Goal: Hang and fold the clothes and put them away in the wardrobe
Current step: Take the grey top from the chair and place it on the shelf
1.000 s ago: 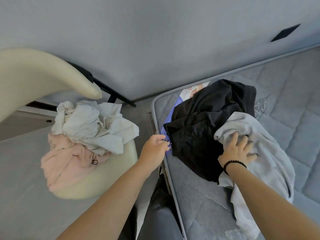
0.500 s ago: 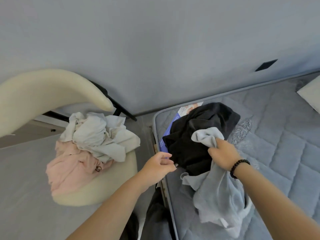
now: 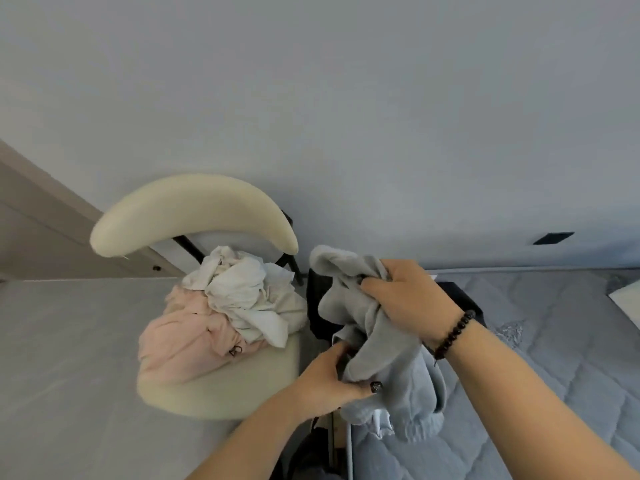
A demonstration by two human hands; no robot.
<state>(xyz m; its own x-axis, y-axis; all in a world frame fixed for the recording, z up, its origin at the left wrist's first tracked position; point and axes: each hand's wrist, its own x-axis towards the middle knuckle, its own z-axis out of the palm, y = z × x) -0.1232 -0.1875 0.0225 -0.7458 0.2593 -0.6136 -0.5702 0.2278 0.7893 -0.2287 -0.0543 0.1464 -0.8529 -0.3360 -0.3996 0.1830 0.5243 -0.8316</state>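
From the head camera, both hands are up in front of the wall with the grey garment (image 3: pixel 391 344) bunched between them, lifted above the edge of the bed (image 3: pixel 554 341). The right hand (image 3: pixel 412 303), a dark bead bracelet (image 3: pixel 453 336) on its wrist, has its fingers clenched round the upper folds; the left hand (image 3: pixel 332 375) grips the cloth lower down, thumb pressed on top. A black garment (image 3: pixel 317 306) shows behind the grey one. Just left, a cream chair (image 3: pixel 221 389) carries a heap: a white garment (image 3: pixel 249 292) lying over a pink garment (image 3: pixel 183 337).
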